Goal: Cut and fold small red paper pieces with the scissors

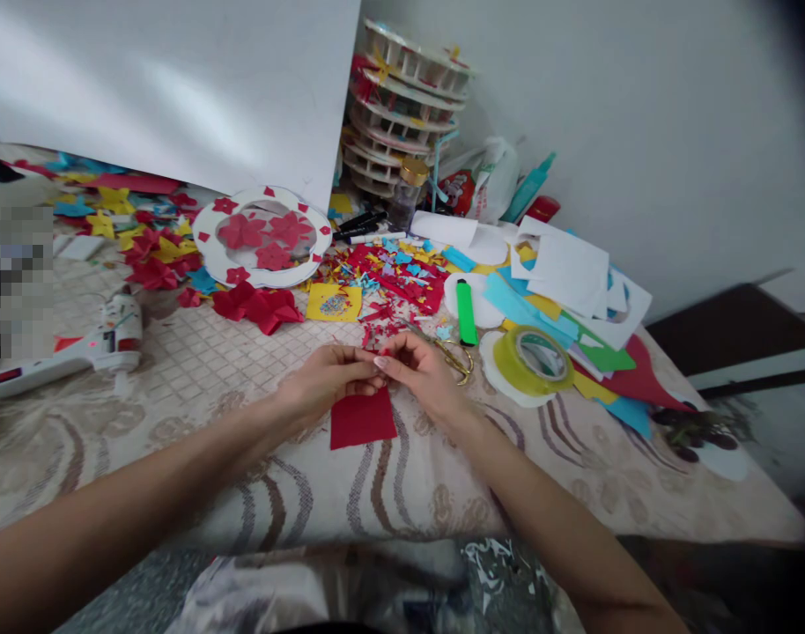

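My left hand (327, 380) and my right hand (422, 374) meet at the middle of the table, both pinching the top edge of a red paper piece (363, 418) that hangs down toward me. The fingers of both hands are curled closed on the paper. Gold-handled scissors (456, 359) lie just behind my right hand. Red paper scraps (395, 282) are heaped a little farther back.
A white glue gun (78, 348) lies at the left. A white ring with red paper flowers (262, 233) sits at the back. A green lighter (467, 313), a yellow-green tape roll (531, 361), and coloured paper sheets (574, 291) crowd the right. A white board (178, 88) leans behind.
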A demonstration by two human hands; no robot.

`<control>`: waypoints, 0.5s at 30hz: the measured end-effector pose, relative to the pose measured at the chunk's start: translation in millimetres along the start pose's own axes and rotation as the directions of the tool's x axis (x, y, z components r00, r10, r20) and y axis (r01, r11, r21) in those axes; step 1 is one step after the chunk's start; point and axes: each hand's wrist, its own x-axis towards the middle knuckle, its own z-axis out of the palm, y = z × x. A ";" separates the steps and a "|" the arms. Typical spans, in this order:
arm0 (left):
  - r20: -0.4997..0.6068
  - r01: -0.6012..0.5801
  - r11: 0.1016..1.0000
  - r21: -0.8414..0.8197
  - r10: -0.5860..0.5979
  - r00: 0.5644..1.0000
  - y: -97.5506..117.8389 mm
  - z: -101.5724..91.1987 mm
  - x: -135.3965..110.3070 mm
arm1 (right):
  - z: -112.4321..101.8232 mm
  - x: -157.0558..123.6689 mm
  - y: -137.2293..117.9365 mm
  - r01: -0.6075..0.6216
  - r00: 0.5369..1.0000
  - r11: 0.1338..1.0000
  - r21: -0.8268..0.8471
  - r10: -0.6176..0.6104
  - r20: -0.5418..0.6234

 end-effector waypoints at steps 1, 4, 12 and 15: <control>0.008 -0.003 1.000 0.015 0.003 1.000 -0.9 -0.2 0.3 | 0.1 0.0 0.4 0.008 1.000 1.000 -0.026 -0.009 -0.017; 0.011 0.000 1.000 0.029 -0.001 1.000 -2.7 -1.6 1.7 | -0.5 -0.3 1.3 0.012 0.998 0.997 -0.073 -0.016 -0.055; -0.004 -0.045 0.987 0.153 0.046 0.999 -1.0 -1.2 2.4 | 0.1 -1.9 1.6 0.046 0.993 0.992 -0.119 -0.059 -0.103; 0.001 -0.111 0.970 0.216 0.114 0.994 -1.0 -1.1 2.8 | 1.9 -1.9 2.2 0.027 0.995 0.998 -0.060 -0.033 -0.098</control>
